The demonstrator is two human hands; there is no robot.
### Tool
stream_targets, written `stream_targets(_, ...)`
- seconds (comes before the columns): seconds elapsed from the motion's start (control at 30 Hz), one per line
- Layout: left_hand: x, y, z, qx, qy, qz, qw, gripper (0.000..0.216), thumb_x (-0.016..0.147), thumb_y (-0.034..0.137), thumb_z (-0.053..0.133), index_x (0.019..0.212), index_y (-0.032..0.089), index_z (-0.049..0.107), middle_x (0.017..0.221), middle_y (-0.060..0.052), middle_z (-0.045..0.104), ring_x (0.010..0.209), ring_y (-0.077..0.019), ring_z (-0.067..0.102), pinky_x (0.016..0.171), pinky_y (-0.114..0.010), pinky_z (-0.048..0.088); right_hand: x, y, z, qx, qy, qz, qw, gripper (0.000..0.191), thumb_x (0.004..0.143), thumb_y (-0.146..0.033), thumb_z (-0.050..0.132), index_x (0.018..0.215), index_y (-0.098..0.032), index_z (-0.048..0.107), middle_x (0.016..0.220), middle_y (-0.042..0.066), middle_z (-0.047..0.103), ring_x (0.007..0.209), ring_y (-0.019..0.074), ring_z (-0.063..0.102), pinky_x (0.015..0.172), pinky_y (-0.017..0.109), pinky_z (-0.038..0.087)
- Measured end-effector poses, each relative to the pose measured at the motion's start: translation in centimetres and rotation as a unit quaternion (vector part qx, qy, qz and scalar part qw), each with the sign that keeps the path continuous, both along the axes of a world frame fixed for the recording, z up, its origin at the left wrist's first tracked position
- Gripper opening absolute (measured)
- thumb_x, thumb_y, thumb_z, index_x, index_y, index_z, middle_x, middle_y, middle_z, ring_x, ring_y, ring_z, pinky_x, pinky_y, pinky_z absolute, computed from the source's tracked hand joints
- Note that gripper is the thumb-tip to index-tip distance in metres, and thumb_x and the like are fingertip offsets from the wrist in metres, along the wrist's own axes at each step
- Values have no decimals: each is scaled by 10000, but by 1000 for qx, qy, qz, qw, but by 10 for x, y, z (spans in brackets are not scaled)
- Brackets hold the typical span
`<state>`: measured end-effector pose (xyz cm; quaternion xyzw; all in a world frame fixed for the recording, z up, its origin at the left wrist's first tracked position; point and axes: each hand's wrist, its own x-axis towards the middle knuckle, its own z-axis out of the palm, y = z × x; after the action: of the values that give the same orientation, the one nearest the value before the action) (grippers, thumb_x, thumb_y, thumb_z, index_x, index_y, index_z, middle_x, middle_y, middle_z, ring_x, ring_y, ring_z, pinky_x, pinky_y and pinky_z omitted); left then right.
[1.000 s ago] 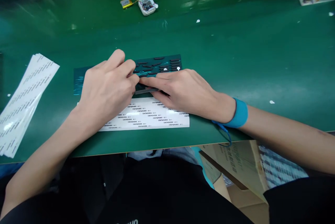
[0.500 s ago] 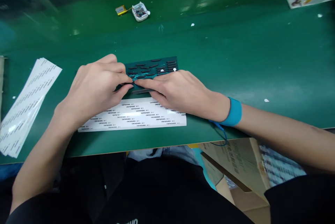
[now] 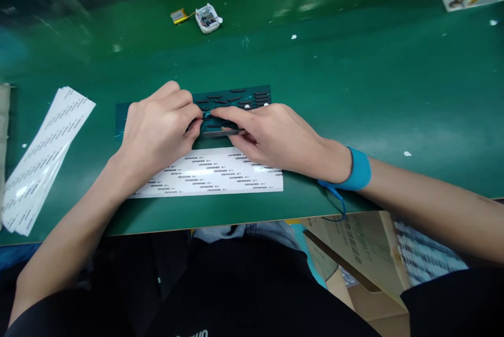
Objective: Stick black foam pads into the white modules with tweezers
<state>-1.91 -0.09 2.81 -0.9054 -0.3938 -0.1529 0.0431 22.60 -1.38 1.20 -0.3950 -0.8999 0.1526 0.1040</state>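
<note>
The smooth bench [image 3: 354, 90] is gleaming. The sheet [image 3: 220, 174] is shining like coated paper. The tool [image 3: 219, 134] is looking like dull metal, the wristband [image 3: 360, 169] like matt cloth, the carton [image 3: 360, 250] like cardboard.

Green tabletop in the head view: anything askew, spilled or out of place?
Small white scraps lie scattered on the green tabletop like stray litter, and two sit on the dark teal sheet near the right hand. Several dark strips on that sheet also lie at uneven angles. I see no spill.
</note>
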Motion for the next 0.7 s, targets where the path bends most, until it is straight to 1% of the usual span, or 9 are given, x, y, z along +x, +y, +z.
stream_targets(0.13, 1, -2, -1, 58, 34, -40, 997, 287, 974, 149, 539, 712, 230, 625, 769, -51, 723, 771, -242, 670, 466, -368, 258, -3, -3, 4, -4, -22, -1, 1000, 522, 1035, -255, 433, 1522, -200, 614, 910, 78, 778, 691, 209, 586, 585, 329, 213)
stream_targets(0.2, 2, -2, 0, 60, 36, -66, 995, 304, 962, 98, 511, 697, 227, 583, 733, -39, 690, 731, -223, 649, 467, -363, 236, -5, -4, 6, -9, -29, 1, 1000, 515, 1034, -246, 441, 1514, -231, 626, 947, 67, 794, 712, 207, 608, 577, 328, 196)
stream_targets(0.3, 2, -2, 5, 10, 35, -86, 996, 323, 974, 113, 501, 680, 234, 553, 704, -37, 642, 719, -219, 612, 471, -362, 206, -7, -5, 8, -6, -41, 0, 999, 493, 1045, -248, 441, 1492, -245, 648, 933, 55, 793, 721, 209, 625, 560, 329, 175)
stream_targets(0.37, 1, -2, 11, -34, 49, -77, 995, 353, 1001, 132, 479, 677, 236, 573, 710, -46, 635, 767, -231, 621, 480, -364, 209, -8, -6, 8, -3, -43, 0, 999, 470, 1045, -242, 442, 1454, -241, 673, 921, 50, 789, 719, 207, 629, 555, 328, 175)
stream_targets(0.47, 0, -5, 21, -96, 73, -51, 991, 386, 1028, 149, 448, 710, 230, 650, 767, -60, 684, 850, -252, 651, 513, -375, 246, -7, -6, 6, -1, -37, 5, 999, 446, 1041, -226, 446, 1413, -244, 691, 950, 45, 794, 734, 202, 638, 565, 322, 187)
stream_targets(0.53, -1, -6, 24, -123, 68, -37, 989, 371, 1029, 186, 469, 739, 241, 694, 815, -57, 730, 872, -263, 658, 531, -383, 283, -5, -5, 4, 5, -26, 8, 1000, 450, 1038, -223, 451, 1424, -237, 682, 963, 53, 793, 729, 199, 627, 575, 319, 198)
stream_targets(0.6, -2, -4, 23, -134, 45, -27, 990, 325, 1004, 202, 498, 778, 251, 727, 846, -45, 759, 868, -266, 660, 556, -386, 341, -2, -3, 2, 8, 2, 9, 1000, 461, 1030, -224, 459, 1440, -210, 670, 876, 55, 764, 674, 188, 583, 578, 314, 214)
stream_targets(0.7, -2, 0, 17, -151, 1, -11, 988, 237, 943, 198, 544, 847, 235, 758, 853, -35, 776, 830, -253, 666, 626, -382, 435, 3, 1, -2, 2, 67, 12, 998, 463, 1012, -217, 477, 1432, -155, 662, 719, 23, 670, 589, 160, 500, 579, 296, 249)
